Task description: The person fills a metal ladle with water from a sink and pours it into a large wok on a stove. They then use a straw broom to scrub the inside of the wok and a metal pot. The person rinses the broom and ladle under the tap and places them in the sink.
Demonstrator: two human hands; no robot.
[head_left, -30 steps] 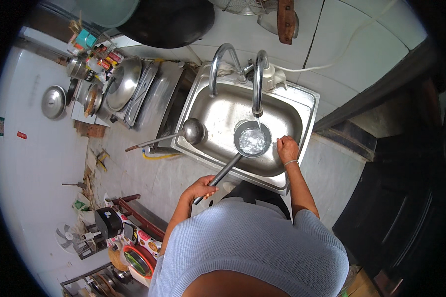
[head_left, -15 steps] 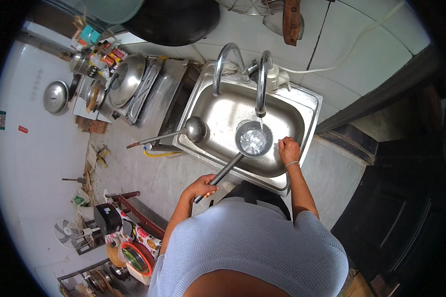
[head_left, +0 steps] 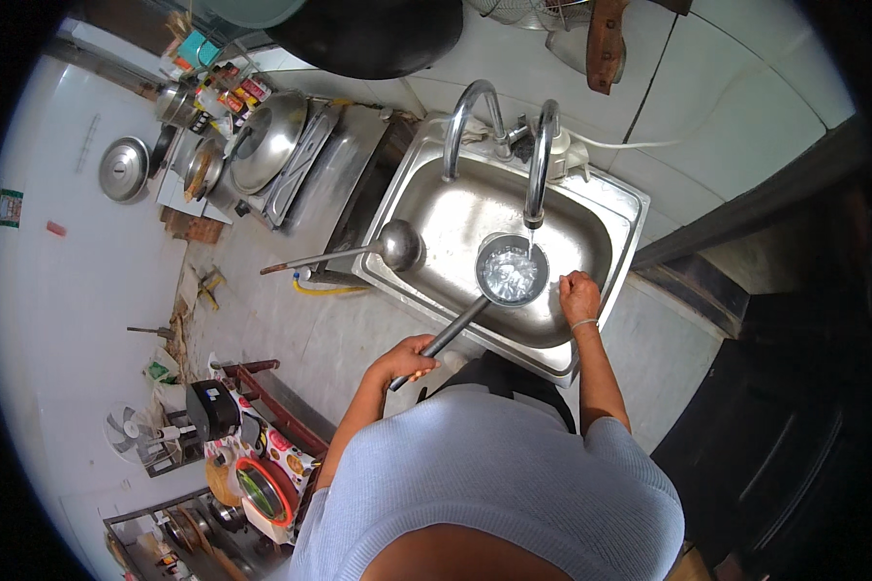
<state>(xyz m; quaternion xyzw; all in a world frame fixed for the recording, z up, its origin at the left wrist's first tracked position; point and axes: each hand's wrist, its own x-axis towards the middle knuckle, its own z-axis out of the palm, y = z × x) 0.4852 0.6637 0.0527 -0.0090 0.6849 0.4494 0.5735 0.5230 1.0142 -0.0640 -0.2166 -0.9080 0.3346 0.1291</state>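
My left hand (head_left: 404,359) is wrapped round the grey handle of a long-handled dipper (head_left: 452,335). Its round bowl sits in the steel sink (head_left: 437,223) beneath the right-hand faucet (head_left: 541,155). A thin stream runs from that spout into the bowl, where rippling water (head_left: 512,275) shows. My right hand (head_left: 578,297) is closed at the sink's right side, just right of the bowl and apart from it. Whatever its fingers may hold is hidden. A large metal ladle (head_left: 398,245) rests across the sink's left rim, its handle sticking out to the left.
A second faucet (head_left: 463,126) curves over the sink's back left. Left of the sink stands a steel stove (head_left: 332,174) with a lidded pan (head_left: 270,142). A dark wok (head_left: 368,34) hangs above. A dark door (head_left: 746,436) is at the right, a red-framed stool (head_left: 281,416) at lower left.
The view has shifted a little, so the scene sits further right in the picture. Both hands keep nearly the same places relative to the sink. Water still runs into the dipper.
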